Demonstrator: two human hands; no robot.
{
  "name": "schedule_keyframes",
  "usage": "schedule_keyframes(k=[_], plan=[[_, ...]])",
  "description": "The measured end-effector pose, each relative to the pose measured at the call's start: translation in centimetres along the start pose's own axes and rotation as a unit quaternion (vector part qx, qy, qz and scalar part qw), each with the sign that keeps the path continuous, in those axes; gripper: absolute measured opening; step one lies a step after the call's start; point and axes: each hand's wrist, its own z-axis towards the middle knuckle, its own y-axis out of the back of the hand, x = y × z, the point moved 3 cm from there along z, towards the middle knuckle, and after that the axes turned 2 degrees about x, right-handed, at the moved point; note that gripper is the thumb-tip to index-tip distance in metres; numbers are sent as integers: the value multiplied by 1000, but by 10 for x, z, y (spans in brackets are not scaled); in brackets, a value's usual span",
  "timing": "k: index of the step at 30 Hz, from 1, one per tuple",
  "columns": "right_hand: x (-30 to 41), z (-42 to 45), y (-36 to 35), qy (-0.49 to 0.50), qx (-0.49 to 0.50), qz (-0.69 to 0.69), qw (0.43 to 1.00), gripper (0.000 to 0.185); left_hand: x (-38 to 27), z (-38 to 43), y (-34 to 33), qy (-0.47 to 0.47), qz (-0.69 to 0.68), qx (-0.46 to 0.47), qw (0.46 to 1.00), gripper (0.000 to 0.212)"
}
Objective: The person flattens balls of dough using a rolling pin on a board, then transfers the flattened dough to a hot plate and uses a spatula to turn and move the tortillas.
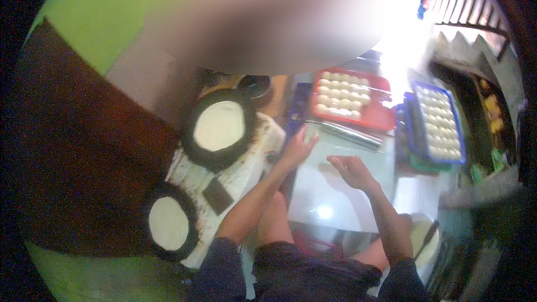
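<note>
My left hand (pixel 301 147) is over the left edge of a pale, glossy work surface (pixel 335 201), its fingers apart and nothing seen in them. Over the middle of this surface is my right hand (pixel 354 172), fingers bent and pointing left; blur hides whether anything is inside. Beyond both hands lies a shiny metal rolling pin (pixel 352 135), along the near side of a red tray (pixel 379 111) with rows of pale dough balls (pixel 342 94). To my left, a dark round griddle (pixel 216 161) carries a flat dough round (pixel 220 126).
A nearer griddle (pixel 191 222) holds another flatbread (pixel 168 223) on the stained stovetop (pixel 243 176). A dark bowl (pixel 254 88) stands behind. Rightward, a blue tray (pixel 459 151) bears more dough balls. A long dark-handled utensil (pixel 427 239) rests at a pale container (pixel 419 235). Someone sits opposite, blurred.
</note>
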Motion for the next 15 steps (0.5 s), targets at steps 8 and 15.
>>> schedule_keyframes(k=[8,15], plan=[[-136,-63,117,-143,-101,50,983,41,32,56,-49,228,-29,29,973,45],[-193,88,150,-175,-171,219,945,34,57,-99,2,334,-163,-88,924,55]])
